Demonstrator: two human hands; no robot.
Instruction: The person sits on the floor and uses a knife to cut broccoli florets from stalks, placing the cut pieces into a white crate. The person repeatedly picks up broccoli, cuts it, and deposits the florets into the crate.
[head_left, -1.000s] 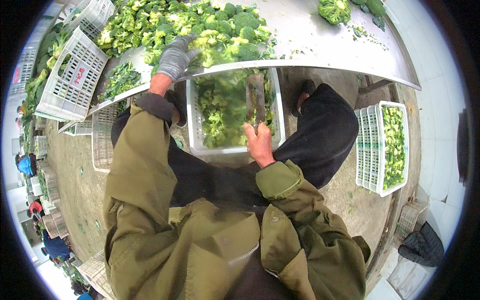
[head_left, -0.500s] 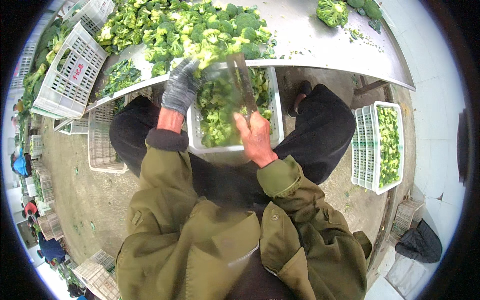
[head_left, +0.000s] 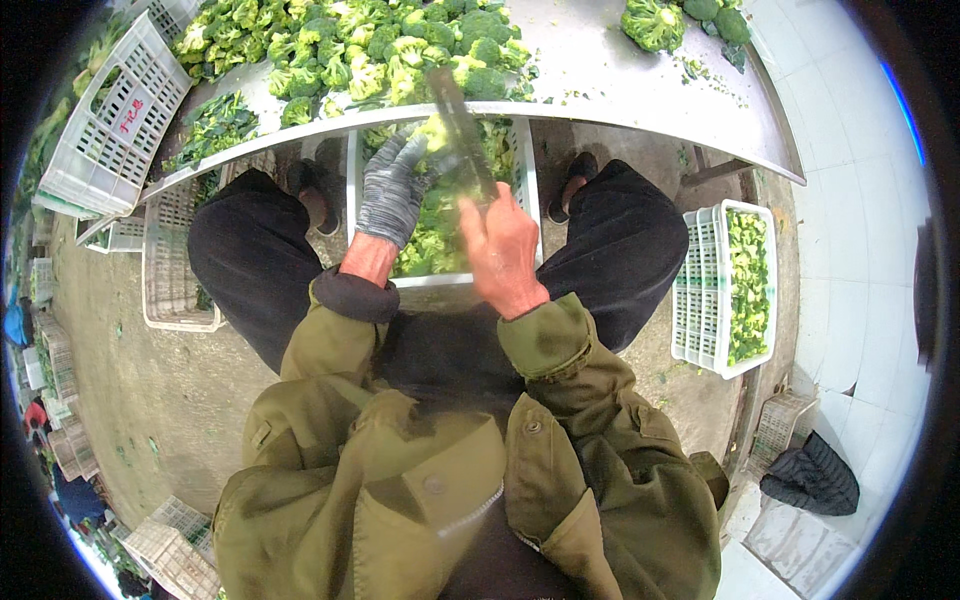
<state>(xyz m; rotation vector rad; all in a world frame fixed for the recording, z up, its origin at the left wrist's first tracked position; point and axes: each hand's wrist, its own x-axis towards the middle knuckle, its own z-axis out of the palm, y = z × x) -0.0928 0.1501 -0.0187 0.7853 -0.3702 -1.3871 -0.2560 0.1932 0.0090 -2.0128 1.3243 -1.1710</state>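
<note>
My left hand (head_left: pixel 392 192), in a grey striped glove, is closed on a pale green broccoli piece (head_left: pixel 433 132) over the crate. My bare right hand (head_left: pixel 502 252) grips a knife. The broad dark blade of the knife (head_left: pixel 460 125), blurred by motion, points up and away beside the broccoli piece; its handle is hidden in my fist. Beneath both hands, a white plastic crate (head_left: pixel 440 281) between my knees holds many cut florets (head_left: pixel 432 240). Just beyond my hands, a large heap of broccoli florets (head_left: pixel 400 50) lies on the metal table.
The metal table (head_left: pixel 590 80) has its near edge just past my hands. Broccoli heads (head_left: pixel 655 24) sit at its far right. A tilted white crate (head_left: pixel 115 120) stands at the left by leafy scraps (head_left: pixel 215 130). Another floret-filled crate (head_left: pixel 700 290) stands on the floor, right of my knee.
My left hand has drawn back from the table edge to over the crate, with a broccoli piece in it. The knife has tilted further left. The whole view has shifted slightly.
</note>
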